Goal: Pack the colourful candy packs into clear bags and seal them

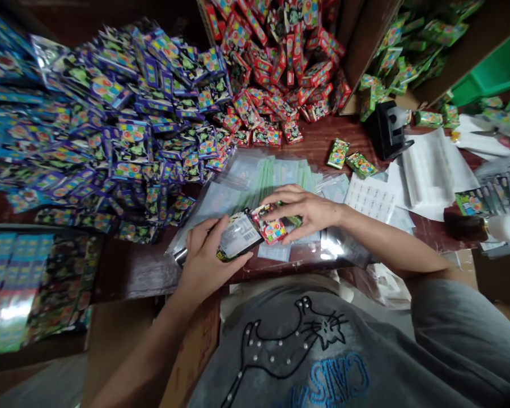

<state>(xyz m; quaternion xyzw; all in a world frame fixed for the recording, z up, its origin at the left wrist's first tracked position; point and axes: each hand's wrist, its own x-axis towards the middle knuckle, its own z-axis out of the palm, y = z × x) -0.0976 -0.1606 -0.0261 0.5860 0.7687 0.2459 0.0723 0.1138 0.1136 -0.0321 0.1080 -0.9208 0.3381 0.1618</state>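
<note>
My left hand (206, 258) is closed around a clear zip bag (238, 238) with a black-and-white card face, held just above the table's near edge. My right hand (304, 211) pinches a small red packet (271, 226) at the bag's mouth, with another packet partly hidden under its fingers. Both hands meet over a stack of empty clear bags (272, 175) lying on the dark wooden table (140, 269).
A big heap of purple packets (127, 124) fills the left. Red packets (276, 62) spill from a box at the back, green ones (408, 45) from another at right. A black dispenser (389, 130), white label sheets (429, 170) and flat packs (29, 289) lie around.
</note>
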